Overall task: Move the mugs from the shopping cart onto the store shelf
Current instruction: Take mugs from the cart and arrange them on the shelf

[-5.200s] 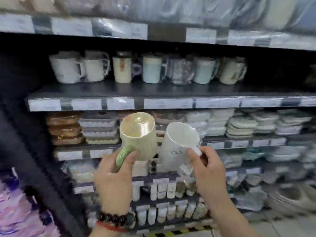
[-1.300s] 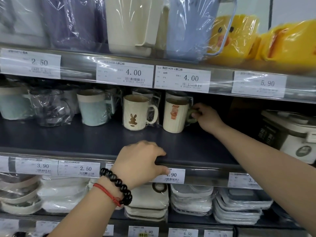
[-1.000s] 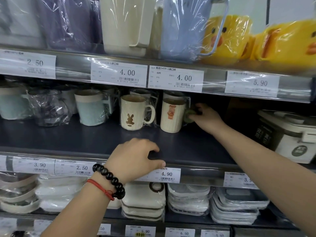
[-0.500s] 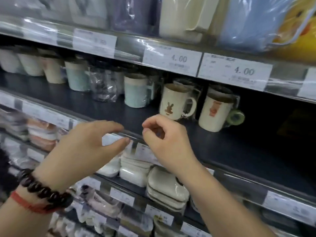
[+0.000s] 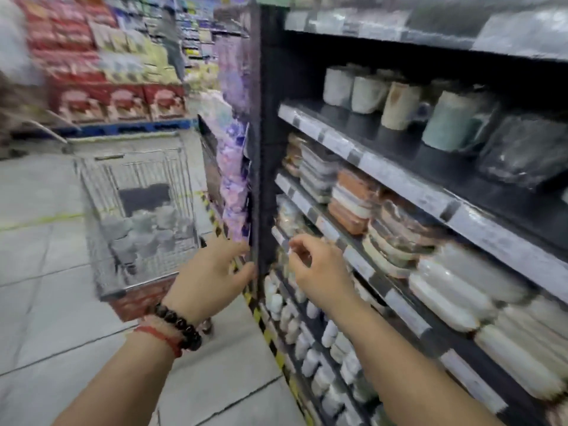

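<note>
1. The view is motion-blurred and looks along a shop aisle, with the shopping cart (image 5: 135, 210) at the left and the store shelf (image 5: 430, 186) running along the right.
2. The left hand (image 5: 209, 278), with a dark bead bracelet (image 5: 178, 325) and a red cord (image 5: 159, 335) at its wrist, is raised between the cart and the shelf's dark end post (image 5: 261, 149). Its fingers are loosely extended and a little spread, the thumb apart from them, and they hold nothing.
3. The right hand (image 5: 319, 275) is just beside it, in front of the lower shelf edges. Its fingers are loosely curled, the thumb near the forefinger; nothing is visible between them.
4. Pale, blurred shapes, probably mugs in the cart (image 5: 147, 232), lie low in the wire basket, near its close end; how many there are cannot be told.
5. A row of mugs on the shelf (image 5: 399, 103) stands upright on the dark upper board at the right, white ones at the far end, then a cream one and a pale blue one nearer, beside a wrapped dark item (image 5: 528, 149).
6. Below that board are stacks of wrapped flat dishes (image 5: 445, 272).
7. Across the aisle, far left, red boxes (image 5: 116, 99) are piled on a display, and a blurred person (image 5: 172, 41) stands far down the aisle.
</note>
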`<state>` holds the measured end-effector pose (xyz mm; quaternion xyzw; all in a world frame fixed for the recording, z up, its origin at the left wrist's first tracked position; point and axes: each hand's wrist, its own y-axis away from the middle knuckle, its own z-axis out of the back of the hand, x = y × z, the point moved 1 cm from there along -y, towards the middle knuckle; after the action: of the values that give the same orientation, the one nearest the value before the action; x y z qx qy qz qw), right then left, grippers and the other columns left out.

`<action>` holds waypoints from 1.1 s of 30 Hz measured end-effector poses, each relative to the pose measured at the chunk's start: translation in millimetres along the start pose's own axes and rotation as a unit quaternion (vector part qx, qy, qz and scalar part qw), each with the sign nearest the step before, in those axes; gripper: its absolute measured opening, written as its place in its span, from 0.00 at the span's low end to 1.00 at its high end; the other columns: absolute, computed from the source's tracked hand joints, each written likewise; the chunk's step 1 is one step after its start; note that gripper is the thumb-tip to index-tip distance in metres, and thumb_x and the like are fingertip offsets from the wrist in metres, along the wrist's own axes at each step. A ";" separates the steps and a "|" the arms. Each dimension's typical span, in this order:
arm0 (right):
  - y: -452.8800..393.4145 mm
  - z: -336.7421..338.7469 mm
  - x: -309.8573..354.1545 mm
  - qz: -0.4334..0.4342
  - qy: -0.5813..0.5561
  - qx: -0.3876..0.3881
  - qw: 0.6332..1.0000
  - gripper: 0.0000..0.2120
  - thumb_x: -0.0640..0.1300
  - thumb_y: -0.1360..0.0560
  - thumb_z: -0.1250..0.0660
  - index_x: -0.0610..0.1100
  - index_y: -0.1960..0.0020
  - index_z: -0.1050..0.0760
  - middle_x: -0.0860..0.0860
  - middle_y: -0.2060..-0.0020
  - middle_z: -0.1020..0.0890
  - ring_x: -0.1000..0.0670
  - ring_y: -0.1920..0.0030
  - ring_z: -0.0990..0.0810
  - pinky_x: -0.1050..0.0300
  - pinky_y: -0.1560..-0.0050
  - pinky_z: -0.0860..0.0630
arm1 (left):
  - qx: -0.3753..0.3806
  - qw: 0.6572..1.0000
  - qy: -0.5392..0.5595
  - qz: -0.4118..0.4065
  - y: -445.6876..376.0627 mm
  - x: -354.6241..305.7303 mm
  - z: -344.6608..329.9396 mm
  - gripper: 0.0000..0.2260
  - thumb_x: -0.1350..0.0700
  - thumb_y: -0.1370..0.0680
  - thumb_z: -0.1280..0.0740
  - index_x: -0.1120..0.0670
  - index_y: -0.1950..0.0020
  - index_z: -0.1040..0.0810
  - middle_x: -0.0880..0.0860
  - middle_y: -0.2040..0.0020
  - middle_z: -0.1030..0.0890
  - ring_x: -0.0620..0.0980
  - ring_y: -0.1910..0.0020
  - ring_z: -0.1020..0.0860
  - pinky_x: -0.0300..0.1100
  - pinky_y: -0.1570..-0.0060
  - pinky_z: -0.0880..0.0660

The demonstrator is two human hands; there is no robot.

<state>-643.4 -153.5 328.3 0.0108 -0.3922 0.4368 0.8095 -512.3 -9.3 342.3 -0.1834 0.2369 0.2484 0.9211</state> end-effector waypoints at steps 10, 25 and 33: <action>-44.2 -157.6 36.5 0.017 -0.023 0.125 0.992 0.07 0.42 0.26 0.35 0.48 0.49 0.22 0.56 0.57 0.19 0.55 0.55 0.22 0.58 0.53 0.25 | -0.078 0.987 0.020 0.140 24.2 149.9 31.3 0.05 0.47 0.24 0.36 0.46 0.55 0.23 0.42 0.60 0.24 0.42 0.58 0.26 0.39 0.60 0.30; -184.7 -351.6 44.6 -0.012 -0.068 0.221 0.973 0.09 0.43 0.27 0.34 0.48 0.48 0.20 0.54 0.55 0.18 0.53 0.53 0.21 0.57 0.50 0.24 | -0.056 0.956 0.007 0.288 -70.7 332.9 37.4 0.17 0.46 0.24 0.37 0.49 0.36 0.24 0.44 0.38 0.23 0.44 0.39 0.26 0.44 0.38 0.29; -290.7 -431.6 56.6 -0.029 -0.064 0.274 0.959 0.13 0.43 0.26 0.35 0.48 0.42 0.22 0.53 0.50 0.18 0.53 0.48 0.21 0.58 0.48 0.26 | -0.031 0.952 -0.035 0.302 -170.5 414.2 53.2 0.17 0.46 0.24 0.38 0.49 0.37 0.24 0.45 0.40 0.22 0.46 0.39 0.26 0.46 0.41 0.26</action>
<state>-147.7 -138.2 160.5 0.2712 -0.3082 0.5024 0.7609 -84.5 30.6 204.9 -0.1231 0.2406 0.5286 0.8047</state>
